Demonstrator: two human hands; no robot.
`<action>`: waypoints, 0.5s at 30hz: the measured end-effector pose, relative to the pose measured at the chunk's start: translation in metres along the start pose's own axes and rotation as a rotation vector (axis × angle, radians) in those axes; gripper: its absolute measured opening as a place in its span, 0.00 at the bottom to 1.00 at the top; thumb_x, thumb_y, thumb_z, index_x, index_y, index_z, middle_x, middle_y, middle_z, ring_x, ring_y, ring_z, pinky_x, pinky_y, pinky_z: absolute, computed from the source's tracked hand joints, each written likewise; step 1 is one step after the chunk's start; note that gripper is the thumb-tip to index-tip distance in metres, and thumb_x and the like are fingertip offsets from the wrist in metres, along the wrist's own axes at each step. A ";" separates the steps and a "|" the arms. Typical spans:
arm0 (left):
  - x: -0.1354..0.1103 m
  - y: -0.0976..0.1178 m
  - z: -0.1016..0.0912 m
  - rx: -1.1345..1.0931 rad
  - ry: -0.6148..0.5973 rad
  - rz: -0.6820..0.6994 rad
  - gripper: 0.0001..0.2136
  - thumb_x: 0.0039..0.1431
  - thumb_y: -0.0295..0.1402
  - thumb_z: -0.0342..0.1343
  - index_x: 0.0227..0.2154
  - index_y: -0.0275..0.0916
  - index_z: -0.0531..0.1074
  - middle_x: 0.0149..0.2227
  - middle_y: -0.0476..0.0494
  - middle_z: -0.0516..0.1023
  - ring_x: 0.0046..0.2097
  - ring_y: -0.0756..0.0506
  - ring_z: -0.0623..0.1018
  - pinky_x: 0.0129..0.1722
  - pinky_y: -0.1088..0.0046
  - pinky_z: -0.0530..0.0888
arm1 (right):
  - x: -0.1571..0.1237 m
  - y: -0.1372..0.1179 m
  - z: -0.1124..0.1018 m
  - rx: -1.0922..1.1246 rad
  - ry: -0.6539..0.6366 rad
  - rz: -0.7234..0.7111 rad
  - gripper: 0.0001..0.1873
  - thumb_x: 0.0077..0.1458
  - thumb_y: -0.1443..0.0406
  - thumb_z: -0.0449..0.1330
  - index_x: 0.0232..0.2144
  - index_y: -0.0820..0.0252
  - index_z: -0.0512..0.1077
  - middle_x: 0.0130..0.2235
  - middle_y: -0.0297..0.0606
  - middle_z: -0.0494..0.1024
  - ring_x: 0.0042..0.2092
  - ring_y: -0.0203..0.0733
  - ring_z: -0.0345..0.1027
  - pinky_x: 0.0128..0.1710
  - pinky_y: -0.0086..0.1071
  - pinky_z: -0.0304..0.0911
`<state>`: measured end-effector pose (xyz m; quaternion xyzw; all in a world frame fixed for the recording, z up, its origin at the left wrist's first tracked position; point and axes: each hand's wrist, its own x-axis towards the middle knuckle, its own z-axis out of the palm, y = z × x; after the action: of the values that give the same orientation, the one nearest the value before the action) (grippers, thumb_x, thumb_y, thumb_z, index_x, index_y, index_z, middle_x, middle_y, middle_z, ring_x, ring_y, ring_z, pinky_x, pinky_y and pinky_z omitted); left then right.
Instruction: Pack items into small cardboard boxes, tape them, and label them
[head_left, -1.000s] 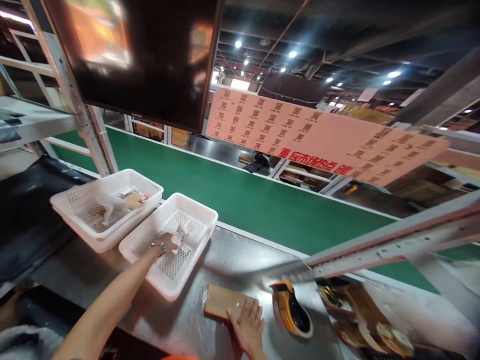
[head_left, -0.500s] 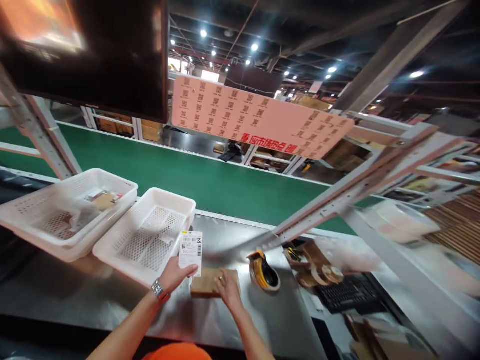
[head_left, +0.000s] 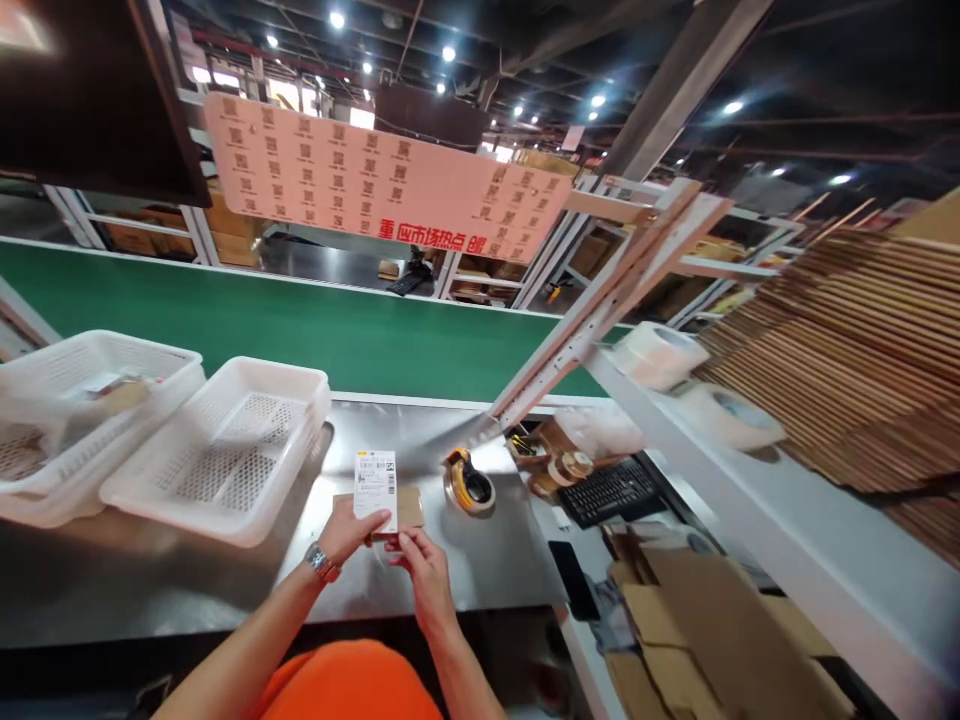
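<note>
My left hand (head_left: 351, 530), with a metal watch at the wrist, pinches a white printed shipping label (head_left: 375, 485) by its lower part, thumb on top. Beneath the label is a small brown cardboard box (head_left: 410, 507), partly covered by it. At the near edge of the box and the label's lower corner, my right hand (head_left: 424, 565) has its thumb and fingers pressed together; what lies between them is hidden. To the right of the box sits a yellow and black tape dispenser (head_left: 470, 484) on the metal table (head_left: 495, 560).
On the left stand white plastic baskets (head_left: 247, 530), the far-left one containing small items. A green conveyor belt (head_left: 375, 340) runs behind the table. To the right are a keyboard (head_left: 609, 490), a phone (head_left: 573, 580), tape rolls (head_left: 660, 352), flat cardboard (head_left: 720, 620) and a slanting metal post (head_left: 577, 330).
The view has swung to the right. My right hand has come off the top of the box to its near edge, close to my left hand. The label now overlaps the box.
</note>
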<state>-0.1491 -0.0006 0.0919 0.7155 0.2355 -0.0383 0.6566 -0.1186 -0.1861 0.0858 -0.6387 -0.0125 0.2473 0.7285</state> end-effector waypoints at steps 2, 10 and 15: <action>-0.001 0.001 0.018 -0.027 0.005 0.014 0.24 0.57 0.55 0.68 0.43 0.38 0.86 0.43 0.33 0.92 0.37 0.36 0.89 0.35 0.61 0.85 | -0.005 0.000 -0.017 0.010 0.012 -0.007 0.31 0.50 0.36 0.79 0.39 0.54 0.90 0.40 0.44 0.92 0.44 0.53 0.85 0.42 0.40 0.79; -0.016 0.004 0.086 -0.131 0.028 0.025 0.26 0.50 0.58 0.70 0.38 0.38 0.85 0.38 0.36 0.91 0.34 0.41 0.85 0.32 0.66 0.81 | -0.016 0.000 -0.079 0.023 -0.016 -0.008 0.35 0.50 0.33 0.78 0.38 0.58 0.90 0.37 0.44 0.91 0.42 0.51 0.86 0.41 0.37 0.78; -0.029 0.007 0.113 -0.182 0.068 0.017 0.28 0.48 0.60 0.73 0.35 0.36 0.84 0.36 0.35 0.89 0.33 0.41 0.84 0.31 0.66 0.80 | -0.019 0.002 -0.106 0.030 -0.044 0.009 0.38 0.47 0.32 0.79 0.36 0.59 0.90 0.36 0.44 0.91 0.40 0.49 0.85 0.40 0.38 0.78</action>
<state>-0.1436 -0.1173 0.0933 0.6556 0.2542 0.0131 0.7109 -0.1002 -0.2914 0.0704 -0.6223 -0.0220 0.2645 0.7364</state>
